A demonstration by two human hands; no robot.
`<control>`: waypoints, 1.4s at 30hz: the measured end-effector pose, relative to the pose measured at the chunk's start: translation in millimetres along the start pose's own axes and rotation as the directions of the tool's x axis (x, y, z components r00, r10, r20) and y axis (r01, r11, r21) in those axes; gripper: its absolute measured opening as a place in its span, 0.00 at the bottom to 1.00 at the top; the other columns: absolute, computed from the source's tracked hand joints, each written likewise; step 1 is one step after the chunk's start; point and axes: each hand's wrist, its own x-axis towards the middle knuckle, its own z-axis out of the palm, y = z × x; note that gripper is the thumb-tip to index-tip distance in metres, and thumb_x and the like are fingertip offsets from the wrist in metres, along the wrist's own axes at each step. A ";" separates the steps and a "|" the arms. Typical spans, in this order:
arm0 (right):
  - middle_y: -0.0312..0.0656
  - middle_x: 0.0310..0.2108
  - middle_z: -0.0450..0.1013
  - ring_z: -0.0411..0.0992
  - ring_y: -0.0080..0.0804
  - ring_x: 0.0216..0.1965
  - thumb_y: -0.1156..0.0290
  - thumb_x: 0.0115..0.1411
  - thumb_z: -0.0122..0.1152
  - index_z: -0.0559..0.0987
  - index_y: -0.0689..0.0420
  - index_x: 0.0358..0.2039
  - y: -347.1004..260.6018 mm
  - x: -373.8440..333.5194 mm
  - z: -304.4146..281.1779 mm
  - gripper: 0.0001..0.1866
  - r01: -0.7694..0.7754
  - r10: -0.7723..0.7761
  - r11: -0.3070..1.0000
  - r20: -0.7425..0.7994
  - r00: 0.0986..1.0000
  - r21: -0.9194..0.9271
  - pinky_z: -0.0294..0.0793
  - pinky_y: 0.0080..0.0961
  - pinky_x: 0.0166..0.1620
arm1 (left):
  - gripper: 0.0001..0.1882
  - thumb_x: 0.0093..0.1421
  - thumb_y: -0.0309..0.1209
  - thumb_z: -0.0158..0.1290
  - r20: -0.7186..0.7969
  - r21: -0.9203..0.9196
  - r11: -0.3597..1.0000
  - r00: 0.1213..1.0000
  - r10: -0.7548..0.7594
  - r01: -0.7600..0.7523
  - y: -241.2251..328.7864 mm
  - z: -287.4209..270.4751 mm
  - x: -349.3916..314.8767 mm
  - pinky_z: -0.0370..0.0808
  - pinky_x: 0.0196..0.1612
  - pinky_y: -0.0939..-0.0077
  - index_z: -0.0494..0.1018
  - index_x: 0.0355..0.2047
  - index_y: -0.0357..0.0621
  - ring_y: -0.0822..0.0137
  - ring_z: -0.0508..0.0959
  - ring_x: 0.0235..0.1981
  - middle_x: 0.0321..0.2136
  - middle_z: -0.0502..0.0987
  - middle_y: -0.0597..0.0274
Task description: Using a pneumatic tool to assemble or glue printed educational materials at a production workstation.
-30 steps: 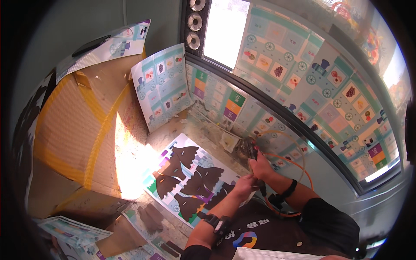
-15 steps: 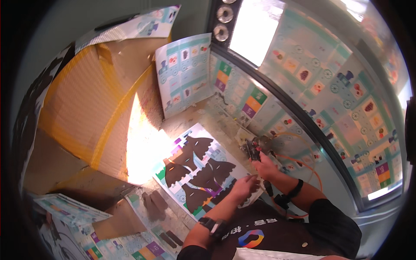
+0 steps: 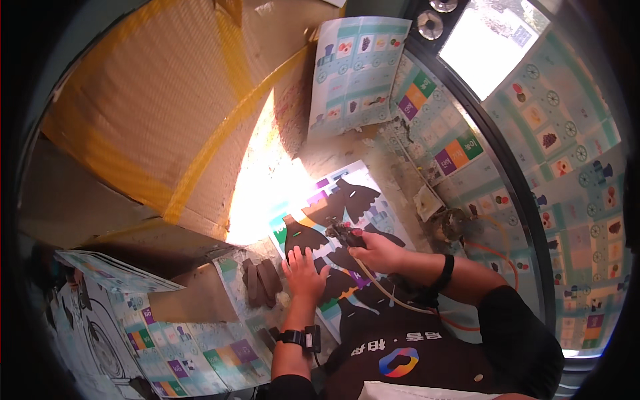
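Several dark brown flared cut pieces lie on a printed sheet on the work surface. My right hand is closed round the handle of a spray gun, held over the middle of these pieces. A thin pale hose trails from the gun toward my right forearm. My left hand lies flat with fingers spread at the left edge of the sheet. Its fingertips are at the lower edge of one brown piece. Whether they press on it I cannot tell.
A cardboard box with yellow tape stands at the left. Brown strips lie beside my left hand. A round metal fitting and an orange hose are at the right. Printed sheets line the back and right wall.
My right hand has moved left with the spray gun, from the right side to above the brown pieces. My left hand has shifted left and spread its fingers. The whole view has shifted.
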 end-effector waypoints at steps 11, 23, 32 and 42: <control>0.60 0.36 0.75 0.74 0.60 0.42 0.67 0.62 0.53 0.74 0.60 0.45 -27.4 44.5 57.3 0.14 0.059 -0.060 0.993 -0.010 0.998 -0.106 0.73 0.45 0.44 | 0.43 0.56 0.55 0.58 -0.008 -0.089 0.987 0.991 -0.136 0.135 9.2 -0.8 9.0 0.48 0.70 0.44 0.63 0.64 0.39 0.40 0.54 0.67 0.65 0.56 0.37; 0.59 0.38 0.76 0.75 0.58 0.43 0.65 0.63 0.55 0.74 0.61 0.49 -38.6 43.2 65.1 0.17 0.014 -0.007 0.974 0.033 0.999 -0.225 0.74 0.42 0.45 | 0.41 0.55 0.55 0.59 0.071 -0.048 0.997 0.996 -0.054 0.057 3.4 -6.8 4.0 0.47 0.70 0.44 0.67 0.62 0.42 0.40 0.52 0.67 0.66 0.54 0.35; 0.60 0.40 0.76 0.75 0.57 0.45 0.66 0.63 0.55 0.74 0.62 0.50 -31.7 55.9 74.0 0.18 0.082 -0.077 0.976 0.032 0.996 -0.204 0.74 0.42 0.47 | 0.41 0.54 0.55 0.60 -0.022 -0.069 0.997 0.999 -0.029 0.028 2.4 -2.5 2.3 0.49 0.70 0.44 0.66 0.62 0.42 0.40 0.53 0.67 0.65 0.54 0.36; 0.59 0.39 0.76 0.75 0.57 0.43 0.65 0.63 0.55 0.73 0.63 0.50 -19.2 53.2 52.0 0.18 0.121 -0.122 0.991 -0.014 0.992 -0.053 0.74 0.41 0.46 | 0.41 0.53 0.51 0.62 -0.065 -0.158 0.987 0.997 -0.031 0.021 6.4 -4.5 1.3 0.49 0.69 0.41 0.65 0.62 0.41 0.38 0.52 0.67 0.65 0.54 0.35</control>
